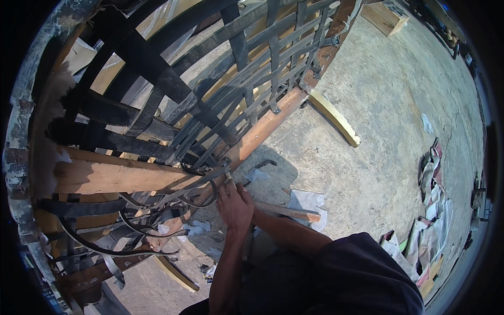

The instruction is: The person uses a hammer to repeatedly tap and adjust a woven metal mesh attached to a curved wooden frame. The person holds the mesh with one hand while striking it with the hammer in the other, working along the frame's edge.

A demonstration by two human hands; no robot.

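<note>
My left hand is pressed against the long wooden rail of a frame woven with black webbing straps. Its fingers are closed around a small pale-tipped tool that touches the rail where loose strap ends curl off. My right hand comes in from the right and lies mostly hidden behind the left one, so its grip is unclear. A wide wooden crossboard runs left of the hands.
On the concrete floor lie a thin wooden stick, white paper scraps, a dark bent metal piece, a pale wooden slat and a curved wooden piece. A scrap pile lines the right; a wooden crate stands far off.
</note>
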